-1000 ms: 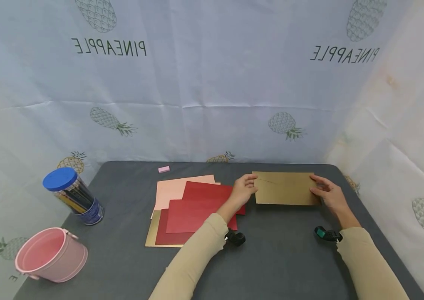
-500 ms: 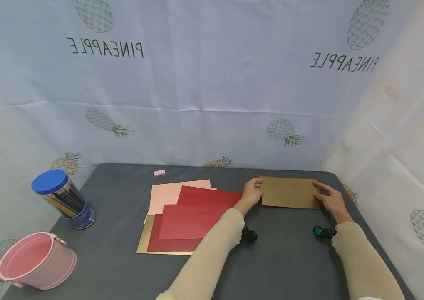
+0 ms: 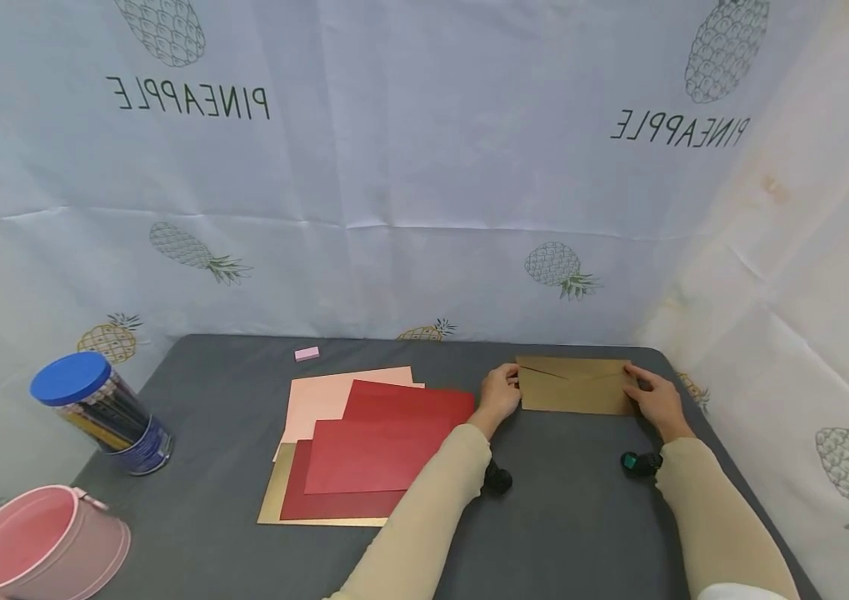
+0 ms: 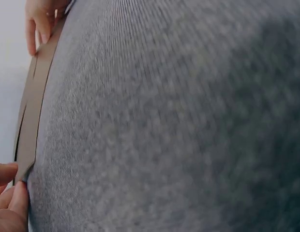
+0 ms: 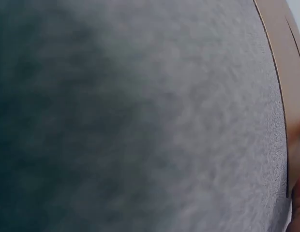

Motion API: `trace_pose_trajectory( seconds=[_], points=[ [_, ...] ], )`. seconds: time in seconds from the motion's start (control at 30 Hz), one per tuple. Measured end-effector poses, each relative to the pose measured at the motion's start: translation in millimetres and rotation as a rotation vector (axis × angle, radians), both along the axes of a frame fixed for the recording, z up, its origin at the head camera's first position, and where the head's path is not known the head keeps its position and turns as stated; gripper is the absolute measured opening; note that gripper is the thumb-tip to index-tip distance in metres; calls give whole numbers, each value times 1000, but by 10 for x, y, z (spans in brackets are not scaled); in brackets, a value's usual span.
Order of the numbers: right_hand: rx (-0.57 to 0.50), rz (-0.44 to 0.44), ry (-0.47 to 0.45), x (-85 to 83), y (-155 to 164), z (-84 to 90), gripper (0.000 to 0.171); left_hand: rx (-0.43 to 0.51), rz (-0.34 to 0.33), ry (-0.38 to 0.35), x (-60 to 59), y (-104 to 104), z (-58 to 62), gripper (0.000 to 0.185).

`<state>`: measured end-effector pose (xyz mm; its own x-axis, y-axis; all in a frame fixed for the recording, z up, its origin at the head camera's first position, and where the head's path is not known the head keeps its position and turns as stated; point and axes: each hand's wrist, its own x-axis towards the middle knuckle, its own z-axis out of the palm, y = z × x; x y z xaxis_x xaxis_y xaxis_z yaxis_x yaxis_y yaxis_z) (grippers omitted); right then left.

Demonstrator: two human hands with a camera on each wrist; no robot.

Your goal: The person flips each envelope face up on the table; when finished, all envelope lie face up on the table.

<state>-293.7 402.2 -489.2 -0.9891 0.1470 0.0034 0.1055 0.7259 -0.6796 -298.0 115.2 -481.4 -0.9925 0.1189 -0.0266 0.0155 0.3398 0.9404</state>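
A gold envelope (image 3: 574, 390) is at the far right part of the dark table, its long side running left to right. The V-shaped edge of its flap shows across the upper half, lifted a little at the left. My left hand (image 3: 497, 397) pinches the envelope's left end, thumb and fingers on either face, as the left wrist view also shows. At the other end, my right hand (image 3: 655, 402) pinches the right edge between thumb and fingers. Only a strip of the envelope (image 5: 284, 77) and a bit of the right hand appear in the right wrist view.
Left of my hands lie overlapping red envelopes (image 3: 372, 457), a pink one (image 3: 319, 408) and another gold one (image 3: 274, 500). A small pink block (image 3: 307, 354) lies behind them. At the left stand a blue-lidded jar of pencils (image 3: 102, 412) and a pink bucket (image 3: 94, 542).
The head view has turned slightly right, so the table things sit further left. Both hands keep their hold on the gold envelope, and its flap edge now shows more clearly.
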Motion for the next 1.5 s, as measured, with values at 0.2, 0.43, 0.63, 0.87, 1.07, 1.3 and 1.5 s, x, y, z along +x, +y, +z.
trace_pose_trajectory(
  seconds=[0.2,0.43,0.63,0.87,1.07,1.3,1.5],
  points=[
    [12,18,3,-1,37,-53,51,-63,-53,28,29,13,-5,49],
    [-108,-14,27,50,69,-18,63,54,-136,-40,9,-121,15,49],
    [-175,3,42,193,-116,96,66,185,-228,-93,182,-519,115,52],
    [-227,167,68,576,-507,243,67,233,-337,-73,617,-1297,138,55],
    [-414,309,86,945,-973,212,64,173,-218,46,908,-2058,118,52],
    [-571,465,58,1155,-1532,173,59,150,21,93,1132,-2745,148,51],
    [-606,525,-23,1206,-1982,134,59,102,151,82,1176,-3020,130,51]
  ],
)
